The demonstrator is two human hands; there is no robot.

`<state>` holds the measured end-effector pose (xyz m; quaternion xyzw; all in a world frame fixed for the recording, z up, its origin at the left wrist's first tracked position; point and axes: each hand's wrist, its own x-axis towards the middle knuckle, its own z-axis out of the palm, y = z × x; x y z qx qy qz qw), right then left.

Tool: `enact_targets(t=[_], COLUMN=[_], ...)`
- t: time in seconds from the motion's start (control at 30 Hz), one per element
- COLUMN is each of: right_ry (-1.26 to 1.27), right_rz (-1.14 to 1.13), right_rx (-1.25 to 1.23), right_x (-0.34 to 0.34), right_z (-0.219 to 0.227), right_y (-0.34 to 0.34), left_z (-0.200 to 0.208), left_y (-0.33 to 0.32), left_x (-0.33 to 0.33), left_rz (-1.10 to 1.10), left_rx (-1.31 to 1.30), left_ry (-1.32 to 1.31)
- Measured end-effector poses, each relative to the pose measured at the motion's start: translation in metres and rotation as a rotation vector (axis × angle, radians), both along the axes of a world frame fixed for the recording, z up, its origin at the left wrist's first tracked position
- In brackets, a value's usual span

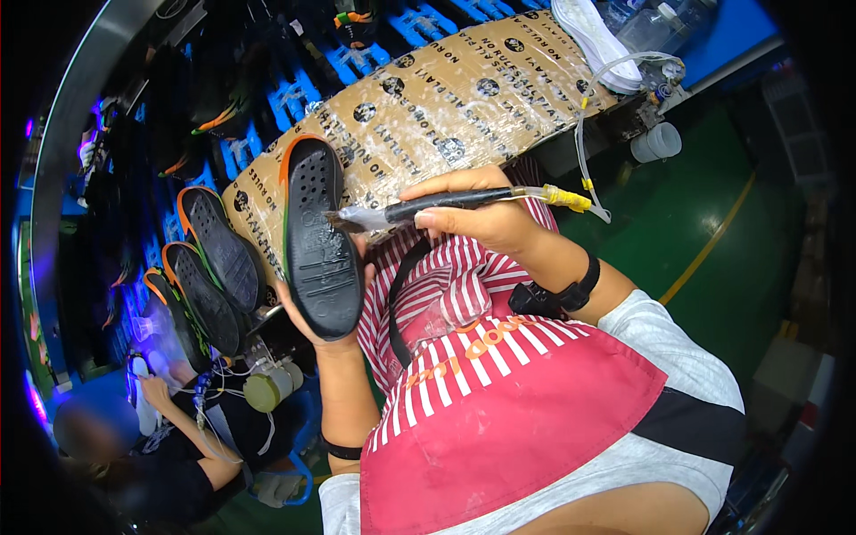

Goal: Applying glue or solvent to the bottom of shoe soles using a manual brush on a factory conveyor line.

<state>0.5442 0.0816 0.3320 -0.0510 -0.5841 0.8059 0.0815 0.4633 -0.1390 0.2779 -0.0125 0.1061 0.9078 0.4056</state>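
Observation:
My left hand [303,323] supports a black shoe sole [323,267] from beneath and along its left side. The sole has orange and green edging, small holes at the far end, and a wet sheen around its middle. In my right hand [489,218] is a glue brush [410,210] with a dark handle, gripped between thumb and fingers. Its bristles touch the sole's inner face near the right edge. From the handle's back end a clear tube runs through a yellow wrapped part [567,198].
Printed cardboard [428,107] with whitish smears covers the bench. Several similar soles [223,245] stand at left. A white sole [599,40] and clear bottles [649,31] lie far right, above a white cup [656,143]. A co-worker's arm [192,437] shows lower left.

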Motion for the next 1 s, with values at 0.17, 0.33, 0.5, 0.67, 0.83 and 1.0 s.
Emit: enact_targets(t=[0.17,0.33,0.5,0.67,0.83,1.0], right_ry=[-0.036,0.005,0.059,0.291,0.255,0.483], right_rz=[-0.025,-0.030,-0.184,-0.543,-0.466,-0.267], right_rx=[0.062,0.082,0.202,0.669,1.066,0.642], right_x=[-0.003,-0.009,-0.028,-0.053,-0.058,-0.052], right_z=[0.003,0.015,0.033,0.020,0.009,0.015], right_y=[-0.004,-0.012,-0.020,-0.022,-0.036,-0.033], left_z=[0.003,0.004,-0.003,-0.023,-0.025,-0.038], left_y=[0.025,0.043,0.047,0.035,0.038,0.031], left_x=[0.016,0.029,0.029,0.044,0.052,0.048], left_rz=[-0.015,0.044,-0.122,-0.006,0.041,0.131], left_rx=[-0.093,-0.080,0.255,-0.221,-0.323,-0.373], left_ry=[-0.099,-0.061,-0.058,0.071,0.004,0.068])
